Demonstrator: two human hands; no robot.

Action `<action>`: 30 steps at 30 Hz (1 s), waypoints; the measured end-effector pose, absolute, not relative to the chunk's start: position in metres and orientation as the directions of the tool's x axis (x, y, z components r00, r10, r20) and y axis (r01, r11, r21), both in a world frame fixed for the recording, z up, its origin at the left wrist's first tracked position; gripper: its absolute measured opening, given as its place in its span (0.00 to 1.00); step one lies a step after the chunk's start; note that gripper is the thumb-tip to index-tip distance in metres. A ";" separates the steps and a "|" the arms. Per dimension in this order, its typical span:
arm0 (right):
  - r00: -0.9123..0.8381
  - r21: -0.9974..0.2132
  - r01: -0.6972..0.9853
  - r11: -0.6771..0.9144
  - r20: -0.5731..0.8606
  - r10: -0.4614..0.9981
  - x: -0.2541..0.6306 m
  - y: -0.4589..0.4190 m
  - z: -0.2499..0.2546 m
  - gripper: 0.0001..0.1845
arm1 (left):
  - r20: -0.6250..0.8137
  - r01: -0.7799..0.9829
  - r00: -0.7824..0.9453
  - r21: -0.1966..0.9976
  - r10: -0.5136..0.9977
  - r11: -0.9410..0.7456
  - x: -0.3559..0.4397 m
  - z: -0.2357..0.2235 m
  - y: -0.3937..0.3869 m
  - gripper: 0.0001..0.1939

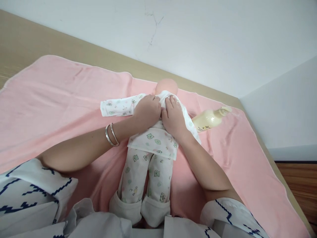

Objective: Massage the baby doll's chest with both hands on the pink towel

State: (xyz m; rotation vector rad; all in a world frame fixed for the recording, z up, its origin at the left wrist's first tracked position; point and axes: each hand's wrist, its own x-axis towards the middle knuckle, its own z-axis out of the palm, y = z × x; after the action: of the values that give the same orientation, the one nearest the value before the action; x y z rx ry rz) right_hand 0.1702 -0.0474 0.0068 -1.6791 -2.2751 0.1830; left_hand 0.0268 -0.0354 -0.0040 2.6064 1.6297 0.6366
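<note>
A baby doll (167, 86) with a smooth bald head lies stretched out, head away from me. It wears a white printed shirt (158, 142) and matching trousers (135, 175) with wide white cuffs. My left hand (148, 110) is closed on the shirt's cloth near the neck, its fingertips mostly hidden. Beside it, my right hand (173, 115) has its fingers bent over the shirt's upper front, thumb close to the left hand, pinching the fabric. One sleeve (116, 106) extends flat to the left; the other slants down at the right. The doll's face is not visible.
Under the doll spreads a pink blanket (74, 86) with some creases, on a wooden table (22, 31). A pale yellow pump bottle (208, 120) lies on its side to the right of the doll. White walls (198, 39) border the table's far side and right corner.
</note>
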 end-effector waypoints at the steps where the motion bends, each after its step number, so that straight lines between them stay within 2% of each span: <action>1: -0.268 -0.281 0.910 0.306 0.166 0.949 0.171 -0.047 0.007 0.34 | 0.330 0.861 0.397 0.190 0.857 -0.472 0.027 0.000 -0.040 0.18; 3: -0.275 -0.275 0.910 0.310 0.159 0.948 0.172 -0.047 0.007 0.35 | 0.319 0.855 0.419 0.176 0.850 -0.487 0.027 0.005 -0.046 0.15; 9: -0.322 -0.197 0.915 0.351 0.164 0.932 0.171 -0.056 0.015 0.31 | 0.329 0.818 0.412 0.279 0.850 -0.504 0.023 -0.001 -0.036 0.14; 13: -0.322 -0.106 0.934 0.341 0.163 0.933 0.165 -0.079 0.029 0.30 | 0.331 0.810 0.507 0.131 0.795 -0.571 0.022 -0.011 -0.020 0.16; 14: -0.330 -0.096 0.933 0.346 0.153 0.931 0.163 -0.084 0.034 0.29 | 0.327 0.823 0.491 0.128 0.807 -0.553 0.022 -0.014 -0.018 0.17; 16: -0.341 -0.115 0.928 0.355 0.122 0.932 0.163 -0.090 0.044 0.25 | 0.339 0.859 0.385 0.207 0.858 -0.467 0.023 -0.017 -0.014 0.17; 18: -0.321 -0.189 0.924 0.332 0.091 0.943 0.165 -0.087 0.050 0.22 | 0.356 0.866 0.273 0.314 0.894 -0.389 0.024 -0.020 -0.013 0.18; 20: -0.302 -0.280 0.907 0.315 0.089 0.949 0.168 -0.077 0.047 0.21 | 0.351 0.856 0.255 0.351 0.901 -0.379 0.025 -0.021 -0.015 0.19; 22: -0.302 -0.335 0.882 0.332 0.139 0.943 0.171 -0.063 0.036 0.22 | 0.343 0.856 0.269 0.343 0.900 -0.386 0.025 -0.019 -0.018 0.21; 25: -0.317 -0.330 0.870 0.366 0.196 0.928 0.175 -0.046 0.016 0.27 | 0.325 0.837 0.378 0.282 0.867 -0.470 0.024 -0.013 -0.027 0.20; 28: -0.362 -0.291 0.872 0.394 0.160 0.919 0.179 -0.040 0.010 0.31 | 0.279 0.792 0.522 0.193 0.806 -0.579 0.024 -0.004 -0.036 0.16; 30: -0.387 -0.261 0.874 0.411 0.139 0.912 0.180 -0.043 0.015 0.32 | 0.258 0.812 0.480 0.232 0.839 -0.536 0.024 0.002 -0.038 0.15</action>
State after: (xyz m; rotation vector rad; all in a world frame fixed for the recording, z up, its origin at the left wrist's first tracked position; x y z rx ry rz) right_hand 0.1800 -0.0429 0.0148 -1.5625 -2.4092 0.2103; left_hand 0.0238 -0.0375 0.0018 2.6343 1.4722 0.5265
